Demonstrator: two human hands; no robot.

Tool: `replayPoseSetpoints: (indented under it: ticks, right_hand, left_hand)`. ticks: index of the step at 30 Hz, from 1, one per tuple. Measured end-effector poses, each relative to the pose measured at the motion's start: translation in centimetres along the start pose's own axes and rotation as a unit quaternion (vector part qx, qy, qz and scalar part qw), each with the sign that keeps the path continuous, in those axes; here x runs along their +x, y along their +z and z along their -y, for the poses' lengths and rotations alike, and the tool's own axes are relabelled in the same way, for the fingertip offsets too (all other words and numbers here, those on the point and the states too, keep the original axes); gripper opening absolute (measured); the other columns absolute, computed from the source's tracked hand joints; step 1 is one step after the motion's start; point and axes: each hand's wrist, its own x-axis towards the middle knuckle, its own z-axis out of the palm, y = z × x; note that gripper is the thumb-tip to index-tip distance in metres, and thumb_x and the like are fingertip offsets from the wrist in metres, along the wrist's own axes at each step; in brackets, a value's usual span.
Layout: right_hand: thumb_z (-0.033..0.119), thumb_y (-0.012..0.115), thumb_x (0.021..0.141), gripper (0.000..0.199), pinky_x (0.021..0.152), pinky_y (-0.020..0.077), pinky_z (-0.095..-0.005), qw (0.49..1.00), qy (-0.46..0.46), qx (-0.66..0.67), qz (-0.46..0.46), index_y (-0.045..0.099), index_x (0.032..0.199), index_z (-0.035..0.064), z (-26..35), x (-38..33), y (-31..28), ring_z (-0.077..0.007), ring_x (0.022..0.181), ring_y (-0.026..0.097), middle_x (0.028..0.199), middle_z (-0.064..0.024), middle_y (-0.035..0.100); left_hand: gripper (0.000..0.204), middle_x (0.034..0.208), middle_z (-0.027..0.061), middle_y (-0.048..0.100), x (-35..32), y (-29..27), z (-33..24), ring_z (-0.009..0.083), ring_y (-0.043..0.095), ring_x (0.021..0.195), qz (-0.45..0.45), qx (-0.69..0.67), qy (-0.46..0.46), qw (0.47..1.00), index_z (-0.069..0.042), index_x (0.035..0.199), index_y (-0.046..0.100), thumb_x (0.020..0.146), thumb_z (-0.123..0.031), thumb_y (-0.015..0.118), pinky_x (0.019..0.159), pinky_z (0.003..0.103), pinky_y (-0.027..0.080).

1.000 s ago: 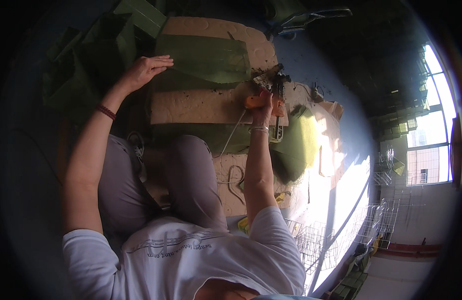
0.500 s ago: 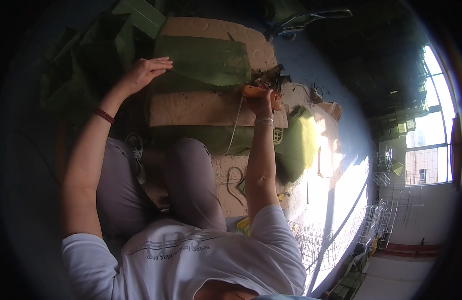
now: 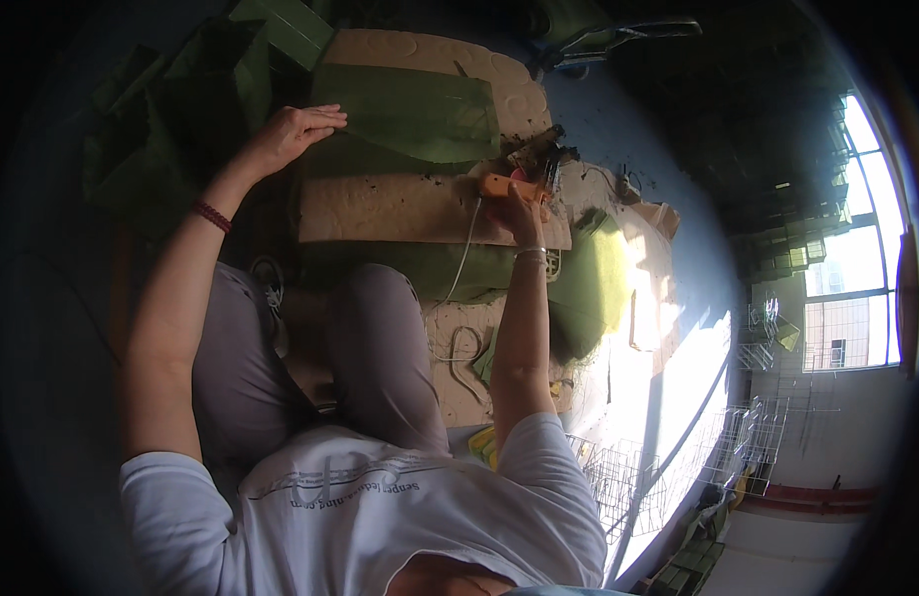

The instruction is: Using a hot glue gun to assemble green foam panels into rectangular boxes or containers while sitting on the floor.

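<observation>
Right hand with orange tool shifted left, left hand unmoved on green sheet

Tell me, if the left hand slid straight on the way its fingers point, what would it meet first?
Probably more of the green sheet that the left hand rests on; its fingers point along it, though depth is unclear.

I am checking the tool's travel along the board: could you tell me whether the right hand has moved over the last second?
Yes. The right hand with the orange tool has slid up the tan board, toward the green sheet.
</observation>
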Motion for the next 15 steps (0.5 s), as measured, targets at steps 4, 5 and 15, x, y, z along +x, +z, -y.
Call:
replayPoseSetpoints:
  ticks: [4,5,15]
  right_hand:
    - [0.039,0.064,0.085,0.046,0.044,0.0496,-0.0234,0.991,-0.005,0.110,-0.070,0.064,0.084,-0.0073,-1.0,0.1,2.5,-0.0178,0.052,0.062,0.065,-0.0114,0.063]
    - [0.035,0.067,0.083,0.042,0.042,0.0462,-0.0225,0.978,-0.158,-0.107,-0.088,0.063,0.086,-0.0064,-1.8,0.8,0.7,-0.0161,0.053,0.061,0.067,-0.0096,0.062]
    - [0.014,0.061,0.087,0.024,0.070,0.0515,-0.0277,0.928,-0.131,0.290,-0.193,0.053,0.104,-0.0002,-2.6,4.6,4.0,-0.0212,0.086,0.063,0.095,-0.0090,0.060]
  left_hand:
    - [0.022,0.116,0.0142,0.060,-0.6,-0.5,0.0,0.0257,0.049,0.120,0.000,0.013,-0.013,1.000,0.000,0.107,0.063,0.087,-0.006,0.056,0.100,0.034,0.043]
    - [0.022,0.116,0.0141,0.060,-0.1,-0.3,-0.2,0.0257,0.049,0.120,0.002,-0.001,-0.012,1.000,0.000,0.107,0.063,0.087,-0.006,0.055,0.100,0.034,0.043]
    - [0.024,0.119,0.0132,0.059,0.0,0.0,-0.3,0.0259,0.046,0.123,0.023,-0.007,-0.024,0.999,0.001,0.109,0.062,0.088,-0.008,0.053,0.102,0.034,0.039]
